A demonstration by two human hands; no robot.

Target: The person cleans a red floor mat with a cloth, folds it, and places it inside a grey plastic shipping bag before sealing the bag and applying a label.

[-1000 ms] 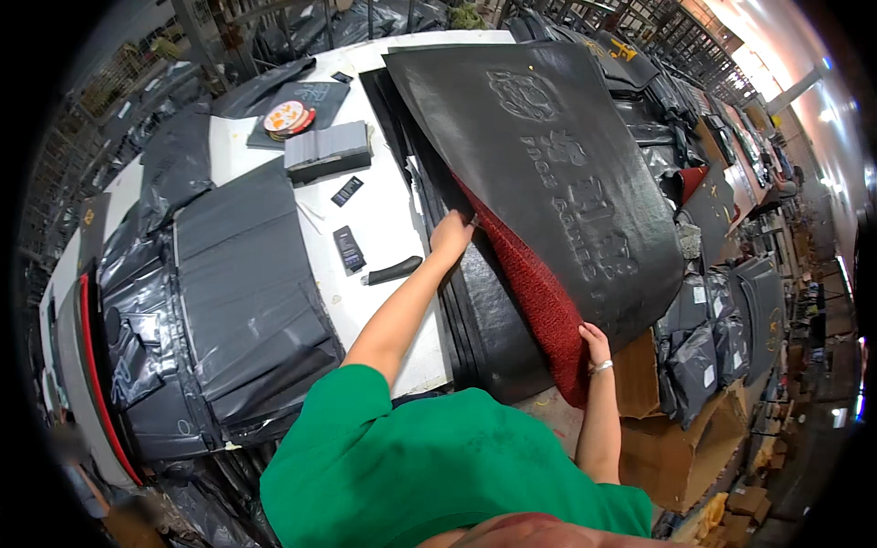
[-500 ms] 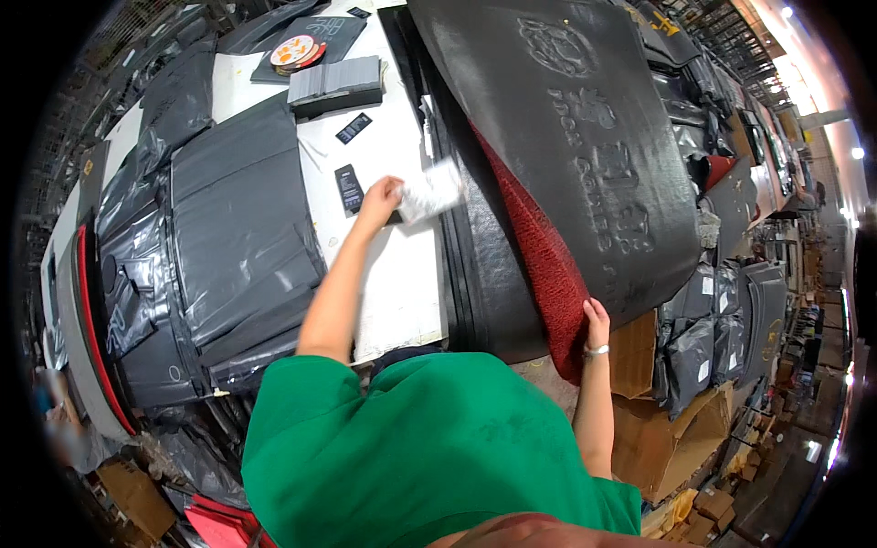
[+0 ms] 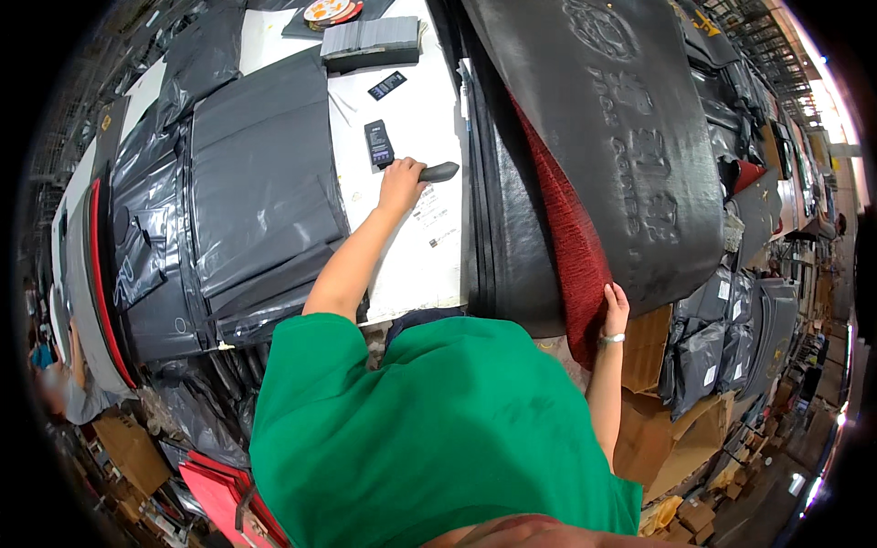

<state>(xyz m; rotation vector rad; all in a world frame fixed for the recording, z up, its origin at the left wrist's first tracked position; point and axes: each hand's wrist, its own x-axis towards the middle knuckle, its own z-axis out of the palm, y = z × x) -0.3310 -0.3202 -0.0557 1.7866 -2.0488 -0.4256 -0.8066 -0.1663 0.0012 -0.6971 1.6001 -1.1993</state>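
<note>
My left hand (image 3: 402,183) reaches over the white table (image 3: 402,274) and closes around one end of a dark-handled tool (image 3: 440,171). A white printed sheet (image 3: 431,224) lies just below that hand. My right hand (image 3: 614,309) grips the lower edge of a large floor mat (image 3: 630,137). The mat has a black rubber back and a red pile face (image 3: 571,242), and it is lifted and folded over a stack of black mats (image 3: 507,247).
Grey plastic mailing bags (image 3: 260,173) are piled on the table's left. Two small black cards (image 3: 378,144) lie near a flat grey stack (image 3: 370,41) and a tape roll (image 3: 324,11). Cardboard boxes (image 3: 644,352) and packed grey parcels (image 3: 708,352) stand at right. Another person (image 3: 68,384) is at far left.
My left hand pulled a white sheet from under the mat, laid it on the table, and now holds the dark-handled tool. My right hand has kept hold of the mat's edge.
</note>
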